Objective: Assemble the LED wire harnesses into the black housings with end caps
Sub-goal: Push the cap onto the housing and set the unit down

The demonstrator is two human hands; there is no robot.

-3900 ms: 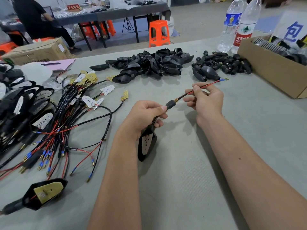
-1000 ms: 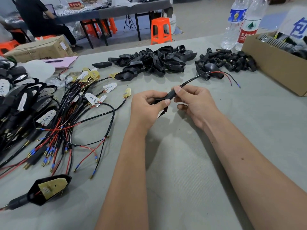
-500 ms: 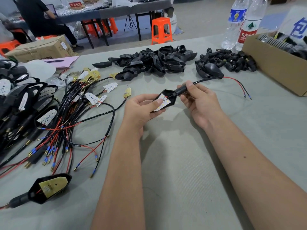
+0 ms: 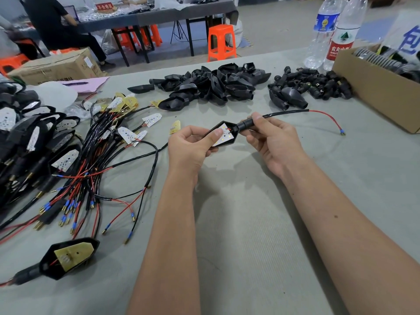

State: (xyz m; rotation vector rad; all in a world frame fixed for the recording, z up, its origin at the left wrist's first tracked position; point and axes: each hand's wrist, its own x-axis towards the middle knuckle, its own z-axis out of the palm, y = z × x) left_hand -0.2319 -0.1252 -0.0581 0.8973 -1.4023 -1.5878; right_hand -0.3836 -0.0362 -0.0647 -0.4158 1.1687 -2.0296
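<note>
Both hands are working above the middle of the grey worktop [image 4: 250,223]. The left hand [image 4: 191,144] is holding a black housing [image 4: 223,135], thumb pressing on the white LED board [image 4: 225,137] sitting in its open face; its grip is curled round the housing's pointed end. The right hand [image 4: 272,144] is pinching the black end cap [image 4: 244,125] at the housing's blunt end, grip narrow, fingers curled beneath. A black sheathed wire [image 4: 284,113] is running out of the cap toward the right, splitting into a red lead [image 4: 329,118] that is trailing down onto the worktop and ending in a blue-sleeved terminal [image 4: 341,132].

Left of the hands, a tangle of wire harnesses [image 4: 91,167] with white and yellow LED boards is lying spread out. At the far left edge, assembled housings [image 4: 34,137] are piling up. One housing with a yellow board [image 4: 70,255] is lying alone near the front left.

Beyond the hands, a heap of empty black housings [image 4: 211,85] is sitting; to its right, a smaller heap of end caps [image 4: 313,86]. A cardboard box [image 4: 375,87] is standing at the right edge, two water bottles [image 4: 334,32] just behind it.
</note>
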